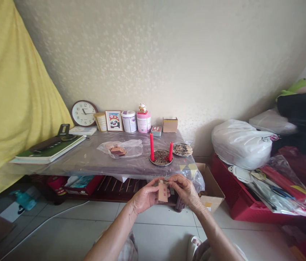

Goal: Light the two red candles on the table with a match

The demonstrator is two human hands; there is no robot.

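Soft, fairly bright light falls over the table (166,138), from a source out of view. The plastic sheet (196,179) on it throws back pale glare. Behind the table, the wall (185,65) is palest toward the right, greyer toward the left. Beneath it, the shelf (120,185) sinks into shadow. Wide-angle distortion stretches the curtain (11,94) left of the table. In front, print on the matchbox (163,193) looks soft.

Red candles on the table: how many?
2. The taller red candle stands at the picture's left side of the dish, the shorter red candle at its right. No others visible.
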